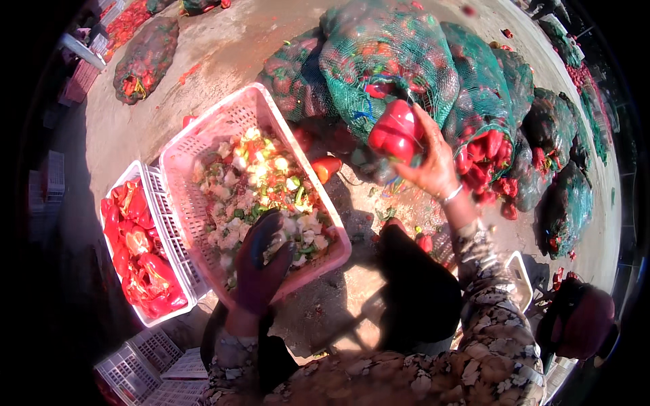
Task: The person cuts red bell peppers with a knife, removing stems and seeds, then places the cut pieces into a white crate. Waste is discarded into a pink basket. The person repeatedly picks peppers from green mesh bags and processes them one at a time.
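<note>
A large red bell pepper [395,131] is in my right hand [431,161], gripped between thumb and fingers in front of a green mesh sack [388,45] of red peppers. A white band circles that wrist. My left hand [260,269], in a dark glove, is over the near side of a pink plastic crate [203,124], thumb and fingers apart with nothing seen between them. Pale pepper cores [249,203] with seeds and green stems lie in the crate. Beside it on the left, a white crate [134,170] holds opened red pepper pieces [144,248].
More mesh sacks of peppers [480,91] stand along the right. One sack [147,61] lies at the upper left. Loose red peppers [509,209] and an orange-red pepper [326,167] are on the concrete. White crates [137,370] sit at the lower left. Another person [584,319] is at the right.
</note>
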`<state>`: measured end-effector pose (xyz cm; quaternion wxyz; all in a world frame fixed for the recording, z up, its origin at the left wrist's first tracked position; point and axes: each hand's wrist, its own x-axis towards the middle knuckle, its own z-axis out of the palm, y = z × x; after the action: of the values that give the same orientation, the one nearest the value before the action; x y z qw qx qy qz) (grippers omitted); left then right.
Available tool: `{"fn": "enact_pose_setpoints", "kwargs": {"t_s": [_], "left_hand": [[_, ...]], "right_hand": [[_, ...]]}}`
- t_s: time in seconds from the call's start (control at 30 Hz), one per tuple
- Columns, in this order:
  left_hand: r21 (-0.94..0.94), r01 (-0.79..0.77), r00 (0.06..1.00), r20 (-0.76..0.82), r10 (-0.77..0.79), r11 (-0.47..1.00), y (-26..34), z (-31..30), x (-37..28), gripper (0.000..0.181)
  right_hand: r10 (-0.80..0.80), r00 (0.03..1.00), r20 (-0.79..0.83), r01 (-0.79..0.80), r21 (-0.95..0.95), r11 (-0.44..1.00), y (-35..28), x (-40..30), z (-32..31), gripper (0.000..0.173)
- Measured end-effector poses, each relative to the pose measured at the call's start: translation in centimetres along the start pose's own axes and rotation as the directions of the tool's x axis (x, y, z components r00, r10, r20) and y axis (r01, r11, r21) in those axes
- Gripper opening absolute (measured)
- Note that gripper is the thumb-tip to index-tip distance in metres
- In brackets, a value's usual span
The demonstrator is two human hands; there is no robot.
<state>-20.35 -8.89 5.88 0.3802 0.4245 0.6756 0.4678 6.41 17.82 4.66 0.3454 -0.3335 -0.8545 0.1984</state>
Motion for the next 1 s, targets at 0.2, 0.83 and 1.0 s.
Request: {"fn": "enact_pose_setpoints", "kwargs": {"t_s": [0.2, 0.83, 1.0], "left_hand": [[-0.275, -0.132, 0.99, -0.09, 0.111, 0.952, -0.6, -0.9, -1.9, 0.093], [-0.871, -0.182, 0.971, -0.233, -0.058, 0.456, -1.7, -9.8, -7.9, 0.051], [-0.962, -0.158, 0.961, -0.201, -0.188, 0.221, 0.2, -11.9, -11.9, 0.05]], "right_hand": [[-0.18, 0.96, 0.215, 0.114, 0.287, 0.951, -16.6, 0.1, 4.9, 0.103], [0.271, 0.955, 0.116, -0.215, 0.903, 0.371, -33.1, 3.3, 11.8, 0.022], [0.283, 0.954, 0.097, -0.172, 0.952, 0.253, -38.5, 1.4, 16.0, 0.017]]}}
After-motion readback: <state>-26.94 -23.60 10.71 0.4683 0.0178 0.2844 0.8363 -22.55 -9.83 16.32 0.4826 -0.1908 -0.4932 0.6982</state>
